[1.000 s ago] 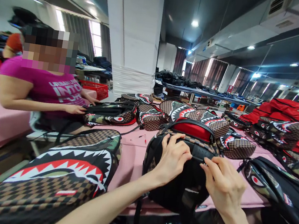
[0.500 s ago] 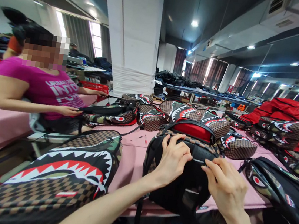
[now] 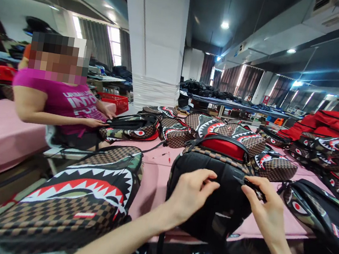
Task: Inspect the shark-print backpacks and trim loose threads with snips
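A black backpack (image 3: 203, 217) with a checkered top edge, red lining and a black carry handle stands upright in front of me, its padded back towards me. My left hand (image 3: 193, 194) is at the panel's left half, fingers curled and thumb and index tips almost meeting; anything between them is too small to make out. At the panel's upper right is my right hand (image 3: 267, 209), its thumb and fingers closed on a small dark tool (image 3: 261, 194). Thin grey tips seem to stick out from it towards the panel, but its kind is unclear.
A shark-mouth backpack (image 3: 83, 190) lies at the left and another backpack (image 3: 312, 212) at the right. Several more are piled behind, on the pink tabletop (image 3: 152, 179). Red bags (image 3: 329, 125) are heaped far right. A co-worker (image 3: 62, 98) sits at the left, handling a backpack.
My hands have moved apart: the left has come down off the top seam, the right has shifted right. The view has turned slightly left. The co-worker's hands are closer together on their backpack.
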Tool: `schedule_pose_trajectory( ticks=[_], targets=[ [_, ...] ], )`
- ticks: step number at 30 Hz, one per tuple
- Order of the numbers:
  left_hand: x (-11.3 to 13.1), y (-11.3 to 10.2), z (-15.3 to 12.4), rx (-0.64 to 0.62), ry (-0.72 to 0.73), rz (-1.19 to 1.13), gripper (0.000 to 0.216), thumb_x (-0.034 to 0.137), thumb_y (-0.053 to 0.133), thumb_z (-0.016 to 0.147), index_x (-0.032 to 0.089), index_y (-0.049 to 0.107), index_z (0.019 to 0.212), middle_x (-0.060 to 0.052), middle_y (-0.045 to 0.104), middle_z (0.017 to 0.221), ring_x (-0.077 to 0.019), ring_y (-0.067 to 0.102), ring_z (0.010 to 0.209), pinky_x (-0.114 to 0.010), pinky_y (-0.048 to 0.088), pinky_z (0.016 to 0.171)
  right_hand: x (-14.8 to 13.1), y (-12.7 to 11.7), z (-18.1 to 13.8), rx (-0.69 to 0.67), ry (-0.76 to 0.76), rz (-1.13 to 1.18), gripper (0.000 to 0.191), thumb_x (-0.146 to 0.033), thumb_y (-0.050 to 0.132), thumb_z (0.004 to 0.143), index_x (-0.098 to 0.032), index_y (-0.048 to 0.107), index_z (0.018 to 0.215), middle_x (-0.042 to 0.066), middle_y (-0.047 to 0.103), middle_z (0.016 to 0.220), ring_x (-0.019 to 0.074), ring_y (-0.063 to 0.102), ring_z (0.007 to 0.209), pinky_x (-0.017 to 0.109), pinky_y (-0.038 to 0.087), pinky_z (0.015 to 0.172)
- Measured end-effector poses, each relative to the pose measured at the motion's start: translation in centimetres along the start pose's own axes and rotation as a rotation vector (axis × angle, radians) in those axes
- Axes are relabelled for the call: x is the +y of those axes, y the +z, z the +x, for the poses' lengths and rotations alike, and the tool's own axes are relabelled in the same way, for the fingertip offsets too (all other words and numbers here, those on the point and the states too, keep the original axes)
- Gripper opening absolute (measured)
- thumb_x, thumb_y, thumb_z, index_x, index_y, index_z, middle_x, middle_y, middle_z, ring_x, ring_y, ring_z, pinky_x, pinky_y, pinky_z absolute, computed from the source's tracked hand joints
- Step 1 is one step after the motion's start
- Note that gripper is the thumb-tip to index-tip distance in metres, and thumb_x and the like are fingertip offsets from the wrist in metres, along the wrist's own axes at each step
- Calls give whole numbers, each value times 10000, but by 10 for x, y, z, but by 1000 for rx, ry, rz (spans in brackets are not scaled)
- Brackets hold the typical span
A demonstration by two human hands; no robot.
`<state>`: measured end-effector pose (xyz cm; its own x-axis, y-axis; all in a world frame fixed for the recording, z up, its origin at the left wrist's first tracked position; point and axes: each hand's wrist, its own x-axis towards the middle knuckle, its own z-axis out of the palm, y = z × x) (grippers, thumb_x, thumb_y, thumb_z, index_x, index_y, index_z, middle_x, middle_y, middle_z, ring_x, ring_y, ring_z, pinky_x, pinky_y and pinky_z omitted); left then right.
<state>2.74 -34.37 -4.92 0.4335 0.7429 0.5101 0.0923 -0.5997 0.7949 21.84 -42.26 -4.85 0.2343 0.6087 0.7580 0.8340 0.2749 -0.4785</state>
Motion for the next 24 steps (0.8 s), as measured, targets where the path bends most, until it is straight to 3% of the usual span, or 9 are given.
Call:
schedule_pose_trajectory(
  ticks=[2,5,8,11,15,20,21,24],
  targets=[
    [-3,16,-2,-50,-136,-82,258,240,617,715,186,623,967,-35,672,875,-162,604,763,-277,468,711,1,0,0,-2,19,-5,185,-361,559,807,-230,604,930,40,628,928,194,587,879,327,458,787],
    [-3,30,0,-124,-285,-334,126,198,607,692,151,629,807,4,610,693,-122,550,655,-242,431,652,2,-4,-2,-4,-18,-59,195,-363,559,809,-235,587,952,40,618,944,191,584,887,321,460,784],
    [0,31,2,-147,-346,-551,83,186,644,633,134,607,685,32,533,617,-89,477,602,-217,384,619,-5,-10,-3,26,-148,-198,295,-367,613,764,-241,581,1030,55,599,976,201,584,889,303,471,734],
    [5,27,2,-152,-350,-648,89,164,654,604,123,616,673,30,526,622,-85,460,609,-215,373,631,-22,-8,-2,19,-274,-348,295,-204,588,757,-243,609,1049,49,596,954,174,598,820,253,459,644],
    [8,24,1,-171,-286,-624,79,169,641,634,120,645,697,10,569,667,-103,494,654,-220,383,658,-38,6,4,-54,-349,-322,400,25,417,685,-233,660,870,7,619,865,105,593,692,197,417,576],
    [4,25,4,-190,-238,-571,75,169,630,652,112,628,701,5,564,674,-104,501,658,-212,392,642,-41,15,0,8,-358,-286,185,-39,452,740,-176,574,714,29,586,760,107,542,629,210,374,543],
    [2,26,4,-167,-236,-551,75,162,626,654,113,621,711,10,555,670,-99,500,648,-207,395,632,-43,14,-5,-46,-364,-235,162,-56,448,754,-175,546,704,29,567,739,108,526,617,213,367,531],
    [-5,29,1,-76,-198,-500,206,133,607,677,142,609,883,18,557,714,-90,522,661,-193,418,635,-46,5,-19,-382,-332,41,168,-86,390,794,-189,488,703,18,524,705,109,501,610,210,378,523]
  ],
)
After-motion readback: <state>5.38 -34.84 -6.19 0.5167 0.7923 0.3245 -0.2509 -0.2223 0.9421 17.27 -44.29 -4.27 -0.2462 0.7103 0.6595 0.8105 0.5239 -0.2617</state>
